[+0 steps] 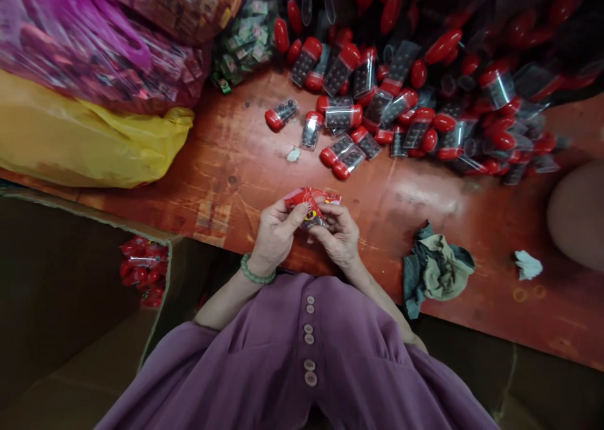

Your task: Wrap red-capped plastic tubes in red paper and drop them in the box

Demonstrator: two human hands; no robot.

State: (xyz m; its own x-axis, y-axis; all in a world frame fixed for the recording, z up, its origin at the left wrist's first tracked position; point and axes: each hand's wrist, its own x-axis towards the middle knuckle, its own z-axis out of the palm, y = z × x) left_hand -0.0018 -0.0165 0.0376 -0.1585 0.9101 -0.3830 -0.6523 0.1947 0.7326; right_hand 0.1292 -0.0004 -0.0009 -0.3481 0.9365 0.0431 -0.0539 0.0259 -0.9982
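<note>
Left hand: my left hand (276, 231) is curled closed, thumb and fingers pinching the near-left end of the red wrapper (310, 204).
Right hand: my right hand (338, 231) is likewise closed on it, fingertips gripping the right side; whether a container sits inside the wrapper I cannot tell, as my fingers hide most of it.
Held item, location: the red wrapper sits between both hands, just above the near edge of the red table (236, 165), in front of my chest.
Risk, slip: the film looks thin and glossy; I judge a loose pinch could let it drop over the table edge toward my lap.
Risk, tear: pulling both ends apart too hard could split the printed film.
Risk, mix-up: the pile of red-capped containers (401, 102) lies near, ahead and to the right; a dropped piece could be lost among them.
Stray pieces: several containers lie loose at the pile's near edge, apart from my hands.
Left side: yellow bag (85, 140) and pink bag (94, 46) crowd the far-left of the table.
Below left: cardboard box (94, 329) beside my knee holds red packed items (144, 269).
Right side: crumpled cloth (436, 266) near my right forearm; white scrap (527, 264) further out.
Obstruction: nothing lies between my hands and the pile.
</note>
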